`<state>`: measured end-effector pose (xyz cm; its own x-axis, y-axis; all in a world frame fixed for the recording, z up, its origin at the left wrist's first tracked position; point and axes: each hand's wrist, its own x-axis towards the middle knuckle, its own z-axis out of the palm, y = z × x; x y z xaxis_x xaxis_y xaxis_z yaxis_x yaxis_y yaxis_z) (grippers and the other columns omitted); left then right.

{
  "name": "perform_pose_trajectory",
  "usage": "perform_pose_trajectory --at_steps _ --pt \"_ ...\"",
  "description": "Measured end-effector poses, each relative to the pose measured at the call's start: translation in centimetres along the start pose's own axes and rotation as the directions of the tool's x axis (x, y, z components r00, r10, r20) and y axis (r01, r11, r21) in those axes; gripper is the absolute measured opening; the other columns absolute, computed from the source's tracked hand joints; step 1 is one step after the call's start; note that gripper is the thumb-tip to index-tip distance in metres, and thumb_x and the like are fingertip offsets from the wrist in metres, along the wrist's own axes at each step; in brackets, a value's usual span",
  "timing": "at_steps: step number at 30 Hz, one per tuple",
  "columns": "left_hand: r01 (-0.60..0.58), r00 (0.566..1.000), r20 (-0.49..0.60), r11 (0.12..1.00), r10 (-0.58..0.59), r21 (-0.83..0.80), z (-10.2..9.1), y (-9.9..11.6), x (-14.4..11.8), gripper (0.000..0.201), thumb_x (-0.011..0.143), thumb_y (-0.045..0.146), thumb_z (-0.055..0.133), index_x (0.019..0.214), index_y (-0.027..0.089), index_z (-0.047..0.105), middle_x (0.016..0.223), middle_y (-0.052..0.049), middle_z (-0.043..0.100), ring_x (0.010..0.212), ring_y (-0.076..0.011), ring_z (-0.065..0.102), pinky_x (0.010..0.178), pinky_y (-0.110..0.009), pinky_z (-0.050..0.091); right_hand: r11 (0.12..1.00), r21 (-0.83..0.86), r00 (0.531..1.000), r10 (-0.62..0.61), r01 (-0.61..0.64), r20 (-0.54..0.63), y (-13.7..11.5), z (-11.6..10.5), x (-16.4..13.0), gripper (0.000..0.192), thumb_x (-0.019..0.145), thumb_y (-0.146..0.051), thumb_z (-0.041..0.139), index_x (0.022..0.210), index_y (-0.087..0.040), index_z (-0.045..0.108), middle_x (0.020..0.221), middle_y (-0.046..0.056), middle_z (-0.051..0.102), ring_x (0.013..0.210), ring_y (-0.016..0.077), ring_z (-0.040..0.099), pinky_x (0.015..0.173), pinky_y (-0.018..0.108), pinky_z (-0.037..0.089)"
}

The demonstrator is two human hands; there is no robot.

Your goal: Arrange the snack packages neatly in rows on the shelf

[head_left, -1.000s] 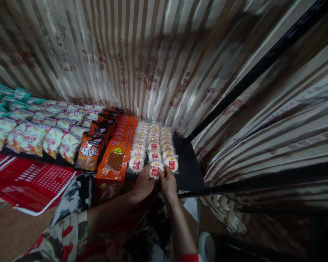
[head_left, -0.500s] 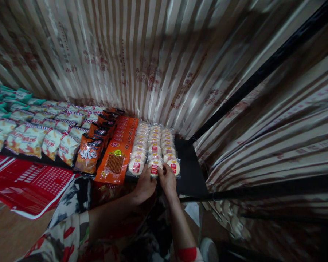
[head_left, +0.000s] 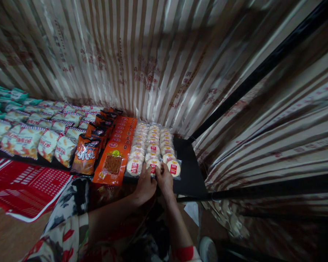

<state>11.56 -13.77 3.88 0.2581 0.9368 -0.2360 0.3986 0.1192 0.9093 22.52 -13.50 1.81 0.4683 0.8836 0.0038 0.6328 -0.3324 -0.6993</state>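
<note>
Since the earlier frames both hands have drifted slightly left and a little lower along the front edge of the shelf, and they remain together on the same packet. The left hand [head_left: 145, 185] and the right hand [head_left: 164, 181] meet at the front middle packet of round rice crackers [head_left: 153, 165], a clear wrapper with a red label. The left hand's fingers are curled close together, their tips resting on the packet's near edge. The right hand's thumb and first fingers are drawn in to pinch the same edge from the other side. How tightly either hand grips cannot be told at this size.

That packet lies at the front of the middle of three rows of cracker packets, running back toward a striped curtain [head_left: 142, 58]. The rows sit on a black shelf [head_left: 190, 171], near its right end. Just left of them lies a row of flat orange snack packets [head_left: 113, 163], then dark orange bags [head_left: 85, 156], then pale puffed snack bags [head_left: 47, 143]. A red printed sheet [head_left: 30, 183] hangs below the shelf on the left. The person's patterned sleeve [head_left: 68, 225] fills the lower left.
</note>
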Motion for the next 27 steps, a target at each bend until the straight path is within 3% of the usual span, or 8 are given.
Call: perform_pose_trajectory --at_steps 6,13,18,27 --pt "-0.01 1.0 0.021 0.999 0.009 0.034 0.1 0.4 -0.3 0.068 0.07 0.006 0.05 0.137 0.003 0.038 0.154 -0.02 0.013 0.144 -0.0267 0.007 0.119 -0.039 0.011 0.999 0.015 0.999 0.041 -0.041 -0.009 -0.5 -0.2 -0.2 0.057 0.085 -0.044 0.042 0.126 -0.007 0.052 0.107 0.017 0.067 0.097 0.0244 0.065 0.084 0.033 0.048" --pt "-0.066 0.998 0.012 0.997 0.066 0.035 0.3 0.1 -0.5 0.069 0.068 0.006 0.051 0.137 0.009 0.039 0.157 -0.012 0.005 0.144 -0.025 -0.001 0.119 -0.039 0.009 0.996 0.073 0.999 0.046 -0.044 -0.027 -0.8 0.0 -0.3 0.057 0.084 -0.043 0.043 0.127 -0.007 0.051 0.106 0.016 0.068 0.093 0.0234 0.066 0.081 0.032 0.049" --pt "-0.168 0.986 0.011 0.985 0.168 0.032 0.2 -0.2 -1.0 0.066 0.071 0.007 0.049 0.136 0.014 0.041 0.157 -0.008 0.009 0.145 -0.0234 0.0 0.119 -0.042 0.009 0.999 0.042 0.999 -0.022 0.024 -0.045 -0.8 0.2 -0.3 0.055 0.085 -0.042 0.043 0.13 -0.01 0.05 0.11 0.014 0.067 0.096 0.0228 0.064 0.084 0.032 0.048" --pt "-0.162 0.985 0.074 0.981 0.154 0.108 0.2 -1.1 0.0 0.067 0.07 0.006 0.046 0.137 0.004 0.038 0.152 -0.019 0.022 0.144 -0.0252 0.013 0.119 -0.043 0.013 0.992 -0.084 0.993 -0.096 0.09 -0.074 -0.6 0.7 0.1 0.051 0.087 -0.035 0.039 0.126 -0.006 0.053 0.122 0.02 0.06 0.112 0.0268 0.057 0.094 0.037 0.043"
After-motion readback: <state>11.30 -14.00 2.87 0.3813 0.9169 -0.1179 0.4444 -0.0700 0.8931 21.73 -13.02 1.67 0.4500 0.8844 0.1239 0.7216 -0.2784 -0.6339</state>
